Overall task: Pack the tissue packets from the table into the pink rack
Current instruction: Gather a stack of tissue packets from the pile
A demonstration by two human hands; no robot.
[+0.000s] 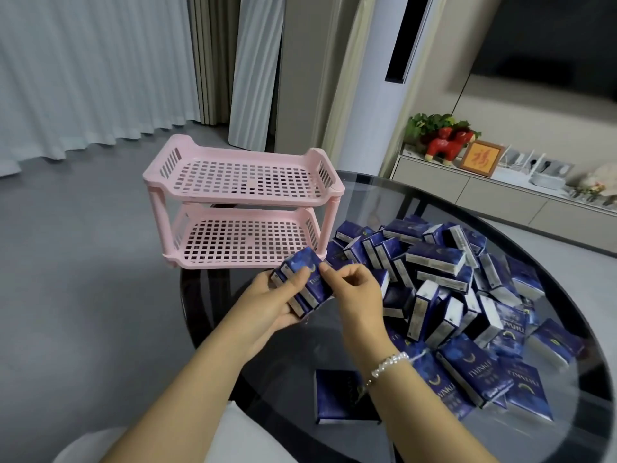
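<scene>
A pink two-tier rack (243,208) stands at the left rim of the round glass table (374,195); both perforated shelves hold nothing. My left hand (270,302) grips a small stack of blue tissue packets (302,284) just in front of the rack's lower shelf. My right hand (354,292) pinches the top packet of that stack with thumb and fingertips. A large heap of blue tissue packets (460,289) covers the right half of the table. One packet (337,396) lies alone near the front, partly behind my right wrist.
A low white cabinet (467,185) at the back right carries a red animal figure, a plant, a framed picture and routers. Grey floor and white curtains lie to the left. A tall white unit stands behind the rack.
</scene>
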